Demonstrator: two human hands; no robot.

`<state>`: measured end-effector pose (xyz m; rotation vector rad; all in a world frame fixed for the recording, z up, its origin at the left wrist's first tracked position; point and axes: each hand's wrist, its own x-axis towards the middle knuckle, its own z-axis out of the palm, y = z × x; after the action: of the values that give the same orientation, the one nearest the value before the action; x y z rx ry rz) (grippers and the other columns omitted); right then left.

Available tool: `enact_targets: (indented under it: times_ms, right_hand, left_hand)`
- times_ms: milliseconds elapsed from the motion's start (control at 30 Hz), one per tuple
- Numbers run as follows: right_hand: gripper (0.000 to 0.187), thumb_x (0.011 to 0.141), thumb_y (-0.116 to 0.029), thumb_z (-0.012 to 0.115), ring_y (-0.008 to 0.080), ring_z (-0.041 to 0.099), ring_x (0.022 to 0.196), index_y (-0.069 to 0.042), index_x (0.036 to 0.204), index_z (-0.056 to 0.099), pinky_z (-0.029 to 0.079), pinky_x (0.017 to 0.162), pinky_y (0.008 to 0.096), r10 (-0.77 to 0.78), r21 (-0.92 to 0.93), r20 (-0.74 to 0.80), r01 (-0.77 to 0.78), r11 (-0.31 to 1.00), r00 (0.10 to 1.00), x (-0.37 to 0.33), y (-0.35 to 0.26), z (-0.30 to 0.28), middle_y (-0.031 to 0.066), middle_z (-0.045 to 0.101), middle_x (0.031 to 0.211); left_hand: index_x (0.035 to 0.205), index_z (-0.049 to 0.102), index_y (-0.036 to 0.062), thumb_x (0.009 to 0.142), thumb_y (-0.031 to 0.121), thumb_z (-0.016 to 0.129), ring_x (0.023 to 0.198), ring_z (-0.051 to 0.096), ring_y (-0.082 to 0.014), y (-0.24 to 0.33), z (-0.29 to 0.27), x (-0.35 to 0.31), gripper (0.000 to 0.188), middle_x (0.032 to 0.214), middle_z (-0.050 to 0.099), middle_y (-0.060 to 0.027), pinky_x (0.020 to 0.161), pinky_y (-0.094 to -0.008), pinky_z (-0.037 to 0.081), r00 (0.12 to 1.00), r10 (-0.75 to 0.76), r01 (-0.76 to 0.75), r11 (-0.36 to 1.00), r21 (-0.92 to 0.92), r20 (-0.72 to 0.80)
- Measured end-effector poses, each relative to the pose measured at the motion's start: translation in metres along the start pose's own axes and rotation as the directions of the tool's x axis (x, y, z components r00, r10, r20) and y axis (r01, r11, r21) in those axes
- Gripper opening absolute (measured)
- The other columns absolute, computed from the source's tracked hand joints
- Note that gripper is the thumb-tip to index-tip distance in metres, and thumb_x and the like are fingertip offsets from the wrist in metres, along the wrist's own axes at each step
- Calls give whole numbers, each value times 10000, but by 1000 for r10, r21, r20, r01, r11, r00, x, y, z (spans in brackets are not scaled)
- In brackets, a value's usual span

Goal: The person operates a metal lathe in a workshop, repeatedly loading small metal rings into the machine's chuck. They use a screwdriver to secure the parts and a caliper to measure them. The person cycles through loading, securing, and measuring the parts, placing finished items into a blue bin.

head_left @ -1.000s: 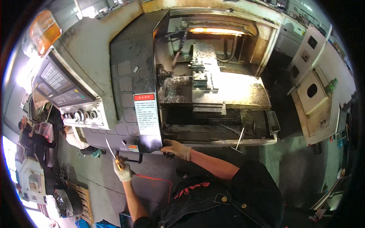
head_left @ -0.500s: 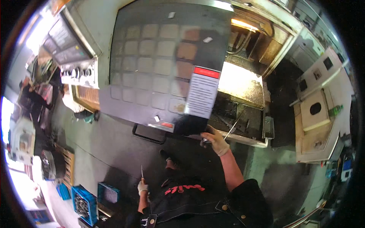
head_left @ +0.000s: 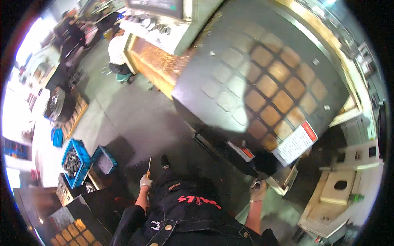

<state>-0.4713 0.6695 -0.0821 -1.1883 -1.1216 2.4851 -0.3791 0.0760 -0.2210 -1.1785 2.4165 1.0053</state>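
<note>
My left hand [head_left: 145, 181], in a light glove, is closed around the orange handle of a slim tool [head_left: 149, 165]. Its thin metal shaft points away from me; the exact kind is too small to make out. My right hand [head_left: 257, 192], gloved too, is closed just below the lower corner of a machine door [head_left: 205, 88]. A small round metallic thing [head_left: 257, 185] shows at its fingers, too unclear to name. The dark door carries a window of rounded squares and a white label [head_left: 296, 143] with a red strip. Whether the right hand touches the door is unclear.
A black handle bar [head_left: 209, 151] juts from the door's lower side. Blue crates [head_left: 76, 162] with metal parts stand at left, near a wooden pallet [head_left: 78, 115]. A person in white [head_left: 117, 53] sits farther off. Another dark machine panel [head_left: 74, 233] is at lower left, a pale machine [head_left: 334, 197] at right.
The view has turned, and the door now covers most of the lit machine opening on its right. My right hand is lower and nearer my body. My left hand keeps the orange-handled tool.
</note>
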Motion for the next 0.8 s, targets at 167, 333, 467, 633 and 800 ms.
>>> enact_targets:
  times_ms: [167,333,467,633,800]
  right_hand:
    - [168,876,-231,518,173,579,718,-97,930,604,472,624,319,279,-442,126,-198,875,952,30,129,-10,44,623,824]
    - [238,897,-273,515,178,605,770,-64,967,603,488,651,308,486,-651,413,-122,749,770,-3,222,158,72,627,871]
    - [302,905,-333,519,169,606,796,-54,990,596,488,648,303,604,-760,543,35,649,583,-71,272,332,67,623,878]
    - [202,873,-216,566,143,574,893,-61,997,601,485,735,288,624,-793,608,404,455,491,-131,364,469,40,601,971]
    - [321,840,-177,609,160,562,956,-29,1120,551,468,838,311,818,-781,575,287,554,-15,-226,472,526,50,577,1038]
  left_hand:
    - [1025,590,93,680,127,597,940,596,-359,23,-29,25,347,941,627,-179,792,-400,469,998,49,-49,999,-1,-47]
    - [972,586,74,677,111,594,970,571,-386,-4,-67,49,297,976,617,-189,807,-427,462,991,0,-8,998,-57,-136]
    - [970,586,75,677,99,586,979,567,-385,-44,-93,62,294,986,612,-189,805,-425,461,977,-176,158,977,-146,-117]
    - [940,574,73,676,73,568,981,565,-383,-69,-120,63,264,975,611,-188,804,-419,459,936,-329,274,905,-324,-127]
    - [954,567,75,689,105,549,962,565,-394,-125,-121,53,267,966,609,-199,809,-428,455,853,-471,323,815,-482,-224]
